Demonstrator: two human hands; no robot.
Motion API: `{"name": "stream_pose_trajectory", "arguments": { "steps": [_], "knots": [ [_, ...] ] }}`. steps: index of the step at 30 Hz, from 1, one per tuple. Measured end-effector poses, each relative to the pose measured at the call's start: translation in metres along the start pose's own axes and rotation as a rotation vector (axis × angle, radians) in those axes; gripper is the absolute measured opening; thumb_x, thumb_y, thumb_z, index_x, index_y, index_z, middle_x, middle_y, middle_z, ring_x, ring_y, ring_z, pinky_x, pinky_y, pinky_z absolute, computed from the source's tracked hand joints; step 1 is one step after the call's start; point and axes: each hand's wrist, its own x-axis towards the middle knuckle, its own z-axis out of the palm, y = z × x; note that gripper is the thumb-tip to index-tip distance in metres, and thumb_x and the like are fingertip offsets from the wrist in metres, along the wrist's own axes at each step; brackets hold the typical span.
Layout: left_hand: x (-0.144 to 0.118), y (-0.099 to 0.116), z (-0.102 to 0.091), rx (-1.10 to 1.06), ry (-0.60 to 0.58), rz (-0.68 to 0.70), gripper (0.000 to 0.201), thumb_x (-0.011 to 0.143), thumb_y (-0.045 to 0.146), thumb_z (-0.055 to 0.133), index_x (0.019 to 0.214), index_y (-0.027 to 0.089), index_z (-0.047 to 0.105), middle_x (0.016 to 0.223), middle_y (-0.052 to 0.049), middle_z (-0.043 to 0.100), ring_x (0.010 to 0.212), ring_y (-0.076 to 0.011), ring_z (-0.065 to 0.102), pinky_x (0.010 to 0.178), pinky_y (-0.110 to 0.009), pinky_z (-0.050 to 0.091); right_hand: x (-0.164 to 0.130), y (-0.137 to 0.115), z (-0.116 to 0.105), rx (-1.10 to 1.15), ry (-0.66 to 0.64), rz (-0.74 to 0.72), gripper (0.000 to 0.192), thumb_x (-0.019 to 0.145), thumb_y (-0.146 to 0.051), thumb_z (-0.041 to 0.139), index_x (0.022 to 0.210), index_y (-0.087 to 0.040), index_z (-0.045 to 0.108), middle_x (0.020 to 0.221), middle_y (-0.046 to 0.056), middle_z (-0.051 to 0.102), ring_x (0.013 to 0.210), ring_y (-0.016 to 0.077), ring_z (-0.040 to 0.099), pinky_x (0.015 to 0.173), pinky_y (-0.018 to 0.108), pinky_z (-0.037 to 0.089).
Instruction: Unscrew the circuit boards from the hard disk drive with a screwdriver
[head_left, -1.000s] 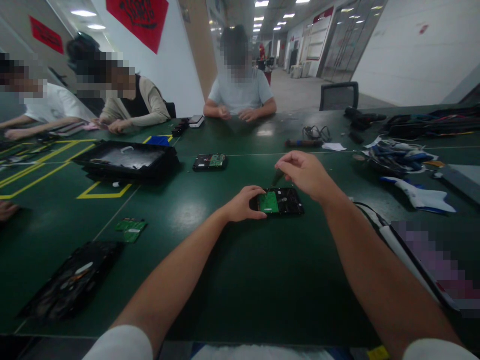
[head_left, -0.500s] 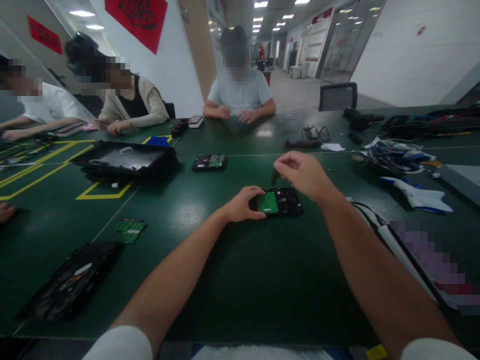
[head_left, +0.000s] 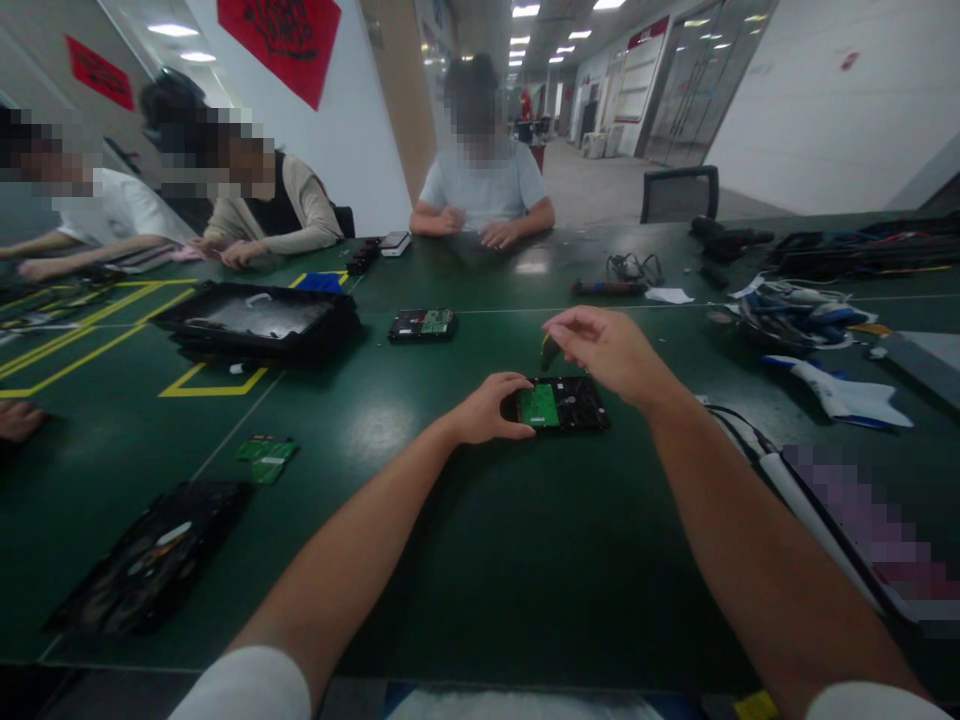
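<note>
A black hard drive [head_left: 581, 405] with a green circuit board [head_left: 538, 405] on its upper face lies flat on the table in front of me. My left hand [head_left: 495, 408] grips its left end, thumb along the near edge and fingers along the far edge. Just above the drive's far side, my right hand [head_left: 592, 343] pinches a small dark piece with a yellowish-green edge [head_left: 550, 350]. Its kind cannot be made out, and the fingers cover its upper part. That piece hangs apart from the drive.
Another hard drive [head_left: 421, 325] lies farther back. At left are a black tray [head_left: 259, 320], a loose green circuit board [head_left: 268, 460] and black hard drive casings [head_left: 154, 560]. Cables [head_left: 799, 315] and a white-and-blue glove-like item [head_left: 840, 390] lie at right. Several people sit around the table.
The small piece in my right hand has turned slightly and shows more of its yellowish-green side. My left hand stays on the hard drive. The whole view has shifted slightly.
</note>
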Motion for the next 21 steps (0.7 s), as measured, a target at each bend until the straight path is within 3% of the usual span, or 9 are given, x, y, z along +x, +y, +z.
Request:
{"name": "stream_pose_trajectory", "arguments": {
  "steps": [5, 8, 12, 17, 21],
  "knots": [
    [0.000, 0.001, -0.001, -0.005, -0.006, -0.003, 0.086, 0.072, 0.055, 0.085, 0.146, 0.025, 0.054, 0.153, -0.013, 0.047, 0.146, -0.0335, 0.041, 0.124, -0.052, 0.033, 0.000, 0.001, 0.004, -0.036, 0.073, 0.069, 0.018, 0.090, -0.039, 0.070, 0.092, -0.021, 0.069, 0.083, 0.004, 0.074, 0.059, 0.0135, 0.063, 0.055, 0.027, 0.048],
    [0.000, 0.001, -0.001, 0.000, 0.003, -0.001, 0.085, 0.071, 0.054, 0.086, 0.145, 0.025, 0.055, 0.152, -0.013, 0.048, 0.146, -0.0343, 0.040, 0.124, -0.053, 0.033, -0.001, -0.004, 0.006, 0.066, -0.021, 0.092, 0.022, 0.093, -0.043, 0.067, 0.094, -0.021, 0.069, 0.082, 0.004, 0.074, 0.054, 0.0121, 0.062, 0.050, 0.026, 0.047],
    [0.000, 0.000, 0.001, -0.004, 0.011, 0.009, 0.086, 0.070, 0.055, 0.086, 0.144, 0.025, 0.056, 0.151, -0.013, 0.049, 0.145, -0.0345, 0.041, 0.123, -0.053, 0.033, -0.003, -0.008, 0.006, 0.146, -0.102, 0.076, 0.029, 0.097, -0.047, 0.062, 0.103, -0.020, 0.071, 0.068, 0.002, 0.069, 0.057, 0.0142, 0.064, 0.055, 0.027, 0.051],
    [0.000, -0.002, 0.001, -0.015, 0.010, 0.000, 0.087, 0.071, 0.056, 0.085, 0.145, 0.023, 0.055, 0.153, -0.014, 0.047, 0.146, -0.0339, 0.041, 0.123, -0.051, 0.034, -0.002, -0.007, 0.001, 0.021, -0.028, 0.037, 0.027, 0.092, -0.047, 0.069, 0.093, -0.021, 0.073, 0.073, 0.002, 0.070, 0.060, 0.0137, 0.061, 0.055, 0.026, 0.048],
    [0.001, -0.001, 0.001, -0.014, 0.002, -0.015, 0.086, 0.070, 0.054, 0.087, 0.144, 0.025, 0.056, 0.153, -0.013, 0.048, 0.146, -0.0353, 0.040, 0.123, -0.055, 0.033, -0.001, -0.005, 0.003, 0.015, 0.034, 0.115, 0.027, 0.089, -0.046, 0.073, 0.086, -0.020, 0.067, 0.071, 0.003, 0.069, 0.057, 0.0137, 0.061, 0.051, 0.025, 0.046]
  ]
}}
